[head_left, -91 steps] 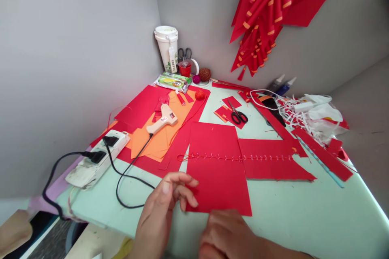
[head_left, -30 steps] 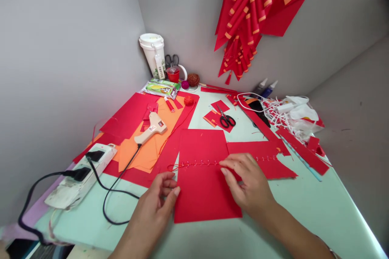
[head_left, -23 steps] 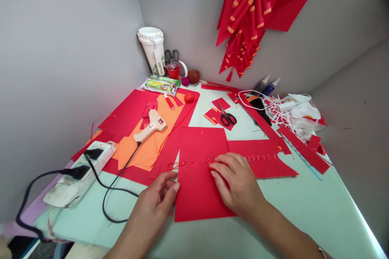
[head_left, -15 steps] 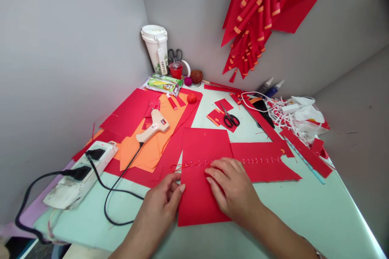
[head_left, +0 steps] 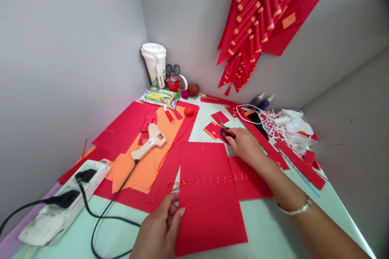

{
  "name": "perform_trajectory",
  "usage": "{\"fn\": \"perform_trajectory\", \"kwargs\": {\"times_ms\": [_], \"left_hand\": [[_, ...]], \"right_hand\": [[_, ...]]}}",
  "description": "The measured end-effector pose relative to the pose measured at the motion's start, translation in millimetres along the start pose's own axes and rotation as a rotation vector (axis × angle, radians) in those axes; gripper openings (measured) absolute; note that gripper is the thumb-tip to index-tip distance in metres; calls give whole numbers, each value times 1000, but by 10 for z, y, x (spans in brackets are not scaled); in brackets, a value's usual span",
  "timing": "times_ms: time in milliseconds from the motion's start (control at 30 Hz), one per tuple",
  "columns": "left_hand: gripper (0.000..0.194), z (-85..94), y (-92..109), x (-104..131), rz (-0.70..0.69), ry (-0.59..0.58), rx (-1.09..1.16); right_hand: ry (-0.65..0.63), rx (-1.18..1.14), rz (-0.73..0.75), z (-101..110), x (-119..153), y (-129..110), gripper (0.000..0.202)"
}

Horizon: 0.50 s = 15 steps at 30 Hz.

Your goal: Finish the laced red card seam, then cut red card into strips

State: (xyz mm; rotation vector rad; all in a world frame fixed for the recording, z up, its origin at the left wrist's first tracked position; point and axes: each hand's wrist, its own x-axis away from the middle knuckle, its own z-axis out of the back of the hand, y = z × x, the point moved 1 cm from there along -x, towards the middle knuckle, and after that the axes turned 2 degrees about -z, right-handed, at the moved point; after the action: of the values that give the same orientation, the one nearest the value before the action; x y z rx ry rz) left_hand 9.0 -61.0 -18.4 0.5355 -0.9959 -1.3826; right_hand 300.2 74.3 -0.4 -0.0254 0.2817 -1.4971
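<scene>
A sheet of red paper [head_left: 209, 214] lies flat in front of me, a knotted red cord [head_left: 209, 180] running across it and ending in a loop past its left side. At that left edge my left hand [head_left: 164, 222] pinches the sheet, thumb on top and fingers curled. Farther back, my right hand [head_left: 244, 143] has its fingers at the black handles of the scissors [head_left: 224, 130], which rest on small red and orange paper pieces. Its forearm covers part of a second red paper piece [head_left: 252, 186] on the right.
On the left are a glue gun [head_left: 152, 141], orange sheets [head_left: 130, 176] and a power strip [head_left: 67, 200] with black cables. A white cup [head_left: 154, 64] stands at the back; white shreds [head_left: 275, 127] lie at right. A red paper firecracker decoration [head_left: 255, 24] hangs on the wall.
My right hand has left the cord on the red sheet and reached forward to the scissors' handles. My left hand stays at the sheet's left edge. The camera view has shifted.
</scene>
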Motion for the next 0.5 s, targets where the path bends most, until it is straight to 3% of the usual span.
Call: {"fn": "perform_trajectory", "kwargs": {"times_ms": [233,500], "left_hand": [[28,-2,-34,-3,-7,15,-2],[28,-33,-8,10,-36,28,-31]], "right_hand": [[-71,35,-115,-88,-214,-67,22],[-1,-197,-283,70,-147,90,27]]}}
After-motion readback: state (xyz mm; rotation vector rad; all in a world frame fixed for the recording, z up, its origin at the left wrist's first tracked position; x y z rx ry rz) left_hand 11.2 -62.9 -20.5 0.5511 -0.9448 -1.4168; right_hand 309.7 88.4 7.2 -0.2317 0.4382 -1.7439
